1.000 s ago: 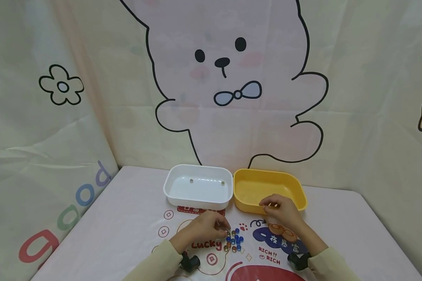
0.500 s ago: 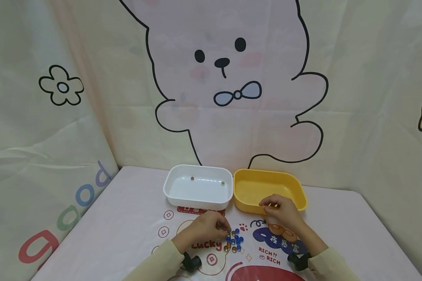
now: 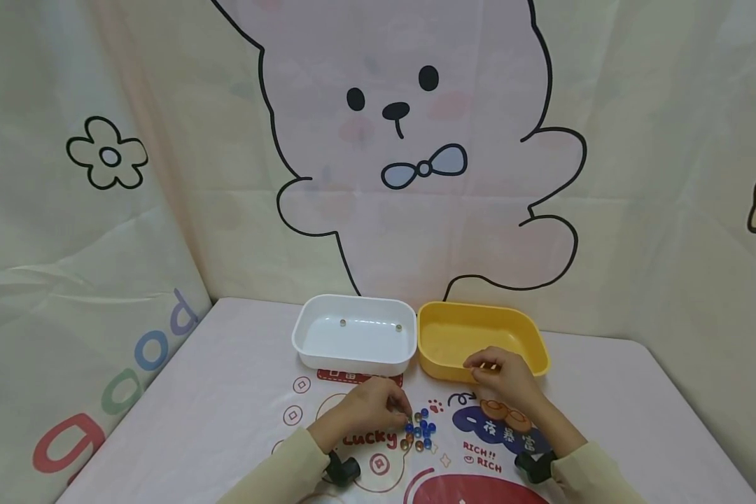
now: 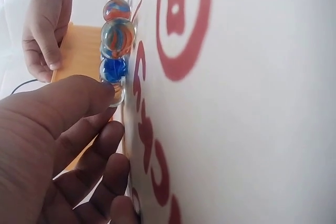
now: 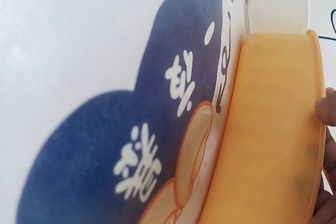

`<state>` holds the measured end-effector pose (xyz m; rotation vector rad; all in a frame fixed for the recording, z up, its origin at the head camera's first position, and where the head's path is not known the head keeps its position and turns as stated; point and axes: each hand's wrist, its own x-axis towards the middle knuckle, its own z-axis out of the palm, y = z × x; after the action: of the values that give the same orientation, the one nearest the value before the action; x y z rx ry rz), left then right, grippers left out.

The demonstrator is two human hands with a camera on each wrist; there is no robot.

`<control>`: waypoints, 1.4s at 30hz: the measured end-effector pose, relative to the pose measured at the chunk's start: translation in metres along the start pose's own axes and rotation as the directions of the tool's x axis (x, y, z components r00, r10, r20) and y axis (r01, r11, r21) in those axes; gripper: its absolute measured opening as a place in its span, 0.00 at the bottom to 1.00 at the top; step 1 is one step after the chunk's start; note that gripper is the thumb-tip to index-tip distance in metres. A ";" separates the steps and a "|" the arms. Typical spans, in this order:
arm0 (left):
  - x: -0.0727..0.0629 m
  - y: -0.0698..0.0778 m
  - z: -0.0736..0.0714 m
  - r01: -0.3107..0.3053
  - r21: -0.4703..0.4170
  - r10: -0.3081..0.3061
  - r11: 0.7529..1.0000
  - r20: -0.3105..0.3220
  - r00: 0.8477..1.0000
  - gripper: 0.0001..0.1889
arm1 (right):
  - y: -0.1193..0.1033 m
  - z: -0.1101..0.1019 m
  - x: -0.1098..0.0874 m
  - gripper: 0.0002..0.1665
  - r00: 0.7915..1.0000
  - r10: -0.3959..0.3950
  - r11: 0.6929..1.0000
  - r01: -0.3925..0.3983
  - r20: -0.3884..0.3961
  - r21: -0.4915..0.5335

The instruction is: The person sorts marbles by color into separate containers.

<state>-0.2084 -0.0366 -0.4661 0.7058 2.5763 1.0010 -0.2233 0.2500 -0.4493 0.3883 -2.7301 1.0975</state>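
Note:
Glass marbles, blue ones [image 3: 425, 431] and amber ones [image 3: 404, 444], lie in a loose cluster on the printed tablecloth. At the cluster's left side my left hand [image 3: 368, 406] pinches a clear marble with an amber swirl [image 4: 119, 96] between thumb and forefinger, its other fingers curled beneath. A blue marble [image 4: 113, 70] sits right beside that thumb. My right hand [image 3: 504, 376] holds the front rim of the yellow tray [image 3: 450, 334], thumb [image 5: 326, 109] at the outer edge and fingers over the inside. Two small marbles [image 3: 343, 323] rest apart in the white tray [image 3: 365, 350].
Both trays stand side by side at the table's back, against a curtain [image 3: 239, 245] with a cartoon bear. A cloth [image 3: 183, 420] with red and blue prints covers the table. Each wrist wears a small black camera [image 3: 343, 470].
My left hand has shifted very slightly right at the cluster. The left marble in the white tray has rolled a little back and forth. My right hand stays at the yellow rim.

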 end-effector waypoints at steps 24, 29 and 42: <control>0.004 0.014 -0.037 -0.112 0.014 0.113 0.994 -0.108 0.988 0.04 | 0.000 -0.002 0.000 0.10 1.000 0.010 1.000 -0.010 0.005 0.003; 0.006 0.016 -0.048 -0.109 0.068 0.117 0.992 -0.124 0.985 0.04 | 0.002 -0.002 -0.001 0.10 1.000 0.010 1.000 -0.010 0.006 0.006; 0.010 0.002 -0.085 -0.110 0.121 0.132 0.987 -0.187 0.973 0.05 | 0.000 0.000 -0.001 0.10 1.000 0.024 0.999 -0.024 0.013 0.021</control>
<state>-0.2529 -0.0773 -0.4046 0.8414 2.8046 1.0174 -0.2223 0.2501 -0.4495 0.3678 -2.7437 1.1348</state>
